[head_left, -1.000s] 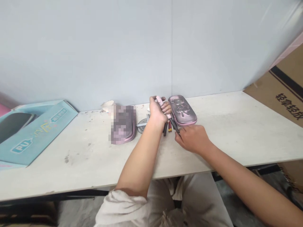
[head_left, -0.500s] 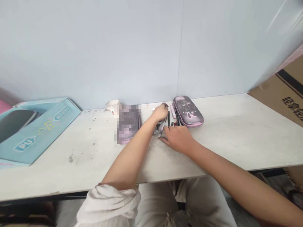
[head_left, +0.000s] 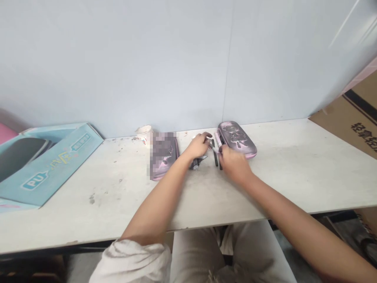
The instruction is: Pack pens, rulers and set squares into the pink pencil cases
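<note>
My left hand (head_left: 199, 145) rests on the white table (head_left: 118, 196) with its fingers curled over a few dark pens (head_left: 198, 162) that poke out beneath it. My right hand (head_left: 234, 164) is blurred by motion and is closed on a pink pen (head_left: 218, 142) whose end sticks up to the left. Two dark pens (head_left: 216, 158) lie on the table between the hands. A closed pink pencil case (head_left: 239, 138) lies just behind my right hand. A second pink case (head_left: 163, 155), partly blurred out, sits to the left of my left hand.
A small white paper cup (head_left: 144, 130) stands by the wall. A light blue carton (head_left: 44, 165) lies at the table's left end. A brown cardboard box (head_left: 353, 122) leans at the right. A pale wall runs behind the table.
My left hand let its bundle of pens down onto the table. My right hand slid along them, then rose toward the closed case with the pink pen in it.
</note>
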